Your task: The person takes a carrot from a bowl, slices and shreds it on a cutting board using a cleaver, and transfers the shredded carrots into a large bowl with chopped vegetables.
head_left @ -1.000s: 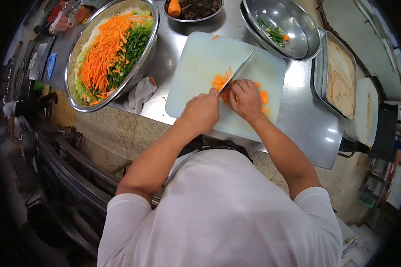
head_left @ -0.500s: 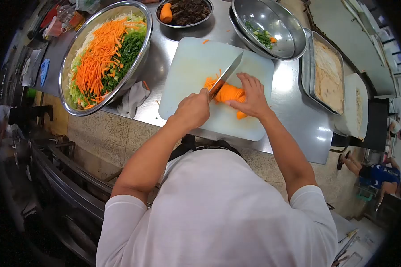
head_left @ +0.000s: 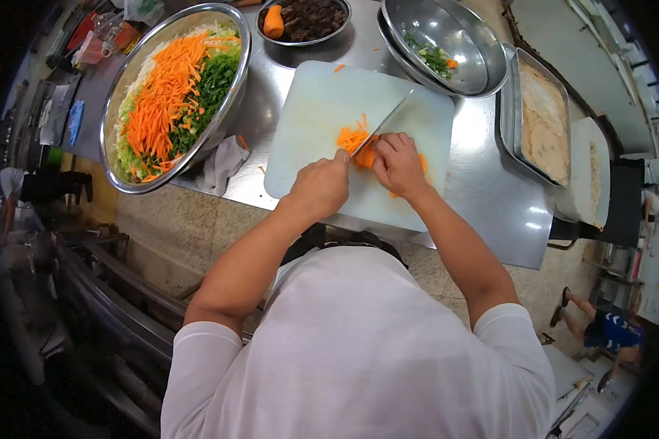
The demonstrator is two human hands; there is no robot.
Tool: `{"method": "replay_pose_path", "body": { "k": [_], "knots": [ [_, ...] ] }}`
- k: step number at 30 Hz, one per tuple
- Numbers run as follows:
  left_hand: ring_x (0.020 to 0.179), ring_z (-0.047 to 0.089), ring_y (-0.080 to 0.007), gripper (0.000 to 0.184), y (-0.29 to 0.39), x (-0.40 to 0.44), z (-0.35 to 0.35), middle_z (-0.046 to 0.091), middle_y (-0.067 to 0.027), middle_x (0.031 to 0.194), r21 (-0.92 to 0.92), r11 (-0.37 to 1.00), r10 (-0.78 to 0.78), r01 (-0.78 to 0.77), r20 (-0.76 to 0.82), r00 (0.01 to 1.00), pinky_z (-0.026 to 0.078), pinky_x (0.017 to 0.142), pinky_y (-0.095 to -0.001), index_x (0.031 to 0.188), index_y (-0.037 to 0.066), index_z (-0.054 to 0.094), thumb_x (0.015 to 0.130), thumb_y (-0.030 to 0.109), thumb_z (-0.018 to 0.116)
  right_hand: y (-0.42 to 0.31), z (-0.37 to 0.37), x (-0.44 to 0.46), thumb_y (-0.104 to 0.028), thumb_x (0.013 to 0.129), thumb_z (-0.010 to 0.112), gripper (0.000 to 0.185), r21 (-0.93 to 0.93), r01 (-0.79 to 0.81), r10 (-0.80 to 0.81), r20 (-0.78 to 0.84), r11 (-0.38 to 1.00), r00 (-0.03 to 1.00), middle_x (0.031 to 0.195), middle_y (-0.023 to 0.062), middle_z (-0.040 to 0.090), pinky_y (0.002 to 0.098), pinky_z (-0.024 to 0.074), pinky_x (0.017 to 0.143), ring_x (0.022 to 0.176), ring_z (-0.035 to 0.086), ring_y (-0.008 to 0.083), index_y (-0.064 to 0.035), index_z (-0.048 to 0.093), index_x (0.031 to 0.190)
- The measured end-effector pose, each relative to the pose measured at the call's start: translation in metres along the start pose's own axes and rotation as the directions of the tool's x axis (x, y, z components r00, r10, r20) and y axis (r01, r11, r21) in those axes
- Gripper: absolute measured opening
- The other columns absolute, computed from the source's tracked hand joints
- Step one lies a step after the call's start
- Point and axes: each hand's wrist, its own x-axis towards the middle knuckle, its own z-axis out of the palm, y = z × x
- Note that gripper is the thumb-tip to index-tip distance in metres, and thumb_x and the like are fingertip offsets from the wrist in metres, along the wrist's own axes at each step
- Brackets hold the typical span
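Note:
My left hand (head_left: 321,184) is closed around the handle of a kitchen knife (head_left: 389,121), its blade angled up and to the right across the carrot. Just right of the blade, my right hand (head_left: 401,164) presses sliced carrot (head_left: 364,159) down with curled fingers, hiding much of it. Thin carrot strips (head_left: 352,136) lie to the left of the blade. Everything being cut rests on a white cutting board (head_left: 307,110). More orange slices show beside my right hand.
Left stands a large bowl (head_left: 244,66) of shredded carrot and chopped greens, with a grey cloth (head_left: 224,164) beside it. A bowl of dark food (head_left: 311,22) with a carrot piece, nested metal bowls (head_left: 483,55) and trays (head_left: 542,121) surround the board. A person (head_left: 613,331) is at far right.
My right hand has moved left and its fingers have curled in over the carrot, closer to the blade. The knife has shifted slightly right. The person at far right has changed position.

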Motion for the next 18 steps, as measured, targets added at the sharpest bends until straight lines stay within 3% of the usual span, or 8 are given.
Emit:
{"method": "replay_pose_path", "body": {
  "k": [5, 8, 10, 14, 18],
  "knots": [
    [0.079, 0.070, -0.0497, 0.012, 0.016, -0.023, -0.026, 0.069, -0.0301, 0.081, 0.037, 0.999, -0.009, 0.006, 0.058, 0.998, 0.054, 0.078, -0.0589, 0.106, -0.002, 0.052, 0.097, 0.006, 0.053, -0.001, 0.003, 0.001, -0.007, 0.078, 0.069, 0.019, -0.050, 0.022, -0.026, -0.083, 0.999, 0.996, 0.096, 0.0087, 0.064, 0.0435, 0.0463, 0.080, 0.092, 0.058, 0.0307, -0.0060, 0.065, 0.096],
    [0.079, 0.069, -0.0498, 0.012, 0.003, -0.016, 0.000, 0.069, -0.0297, 0.080, -0.012, 1.000, -0.024, 0.025, 0.064, 0.998, 0.053, 0.077, -0.0593, 0.106, -0.002, 0.051, 0.096, 0.006, 0.054, 0.000, 0.005, 0.000, -0.007, 0.077, 0.070, 0.018, -0.085, 0.003, -0.008, -0.065, 0.996, 0.998, 0.095, 0.0089, 0.063, 0.0424, 0.0462, 0.079, 0.091, 0.058, 0.0305, -0.0064, 0.065, 0.094],
    [0.080, 0.069, -0.0502, 0.013, 0.004, -0.002, 0.006, 0.069, -0.0296, 0.080, 0.047, 0.999, 0.020, -0.020, -0.004, 1.000, 0.053, 0.077, -0.0598, 0.106, -0.003, 0.051, 0.096, 0.004, 0.054, 0.000, 0.004, 0.003, -0.007, 0.077, 0.070, 0.017, -0.080, 0.009, -0.016, -0.088, 0.997, 0.996, 0.094, 0.0089, 0.063, 0.0421, 0.0462, 0.079, 0.091, 0.058, 0.0304, -0.0066, 0.065, 0.093],
    [0.081, 0.069, -0.0507, 0.013, 0.011, -0.014, -0.016, 0.069, -0.0306, 0.081, 0.025, 0.999, 0.023, -0.025, 0.062, 0.998, 0.053, 0.077, -0.0600, 0.106, -0.004, 0.050, 0.095, 0.003, 0.054, -0.001, 0.006, 0.000, -0.008, 0.077, 0.071, 0.017, -0.042, 0.018, -0.023, -0.131, 0.999, 0.991, 0.092, 0.0088, 0.062, 0.0422, 0.0462, 0.079, 0.091, 0.058, 0.0302, -0.0069, 0.064, 0.092],
    [0.082, 0.069, -0.0511, 0.014, 0.007, -0.007, -0.006, 0.068, -0.0319, 0.082, -0.004, 1.000, -0.011, 0.011, 0.028, 1.000, 0.054, 0.078, -0.0598, 0.106, -0.004, 0.050, 0.094, 0.001, 0.053, -0.002, 0.006, 0.003, -0.009, 0.077, 0.071, 0.017, -0.073, 0.022, -0.032, -0.138, 0.997, 0.990, 0.093, 0.0088, 0.062, 0.0426, 0.0465, 0.080, 0.091, 0.058, 0.0301, -0.0069, 0.064, 0.092]
  ]
}}
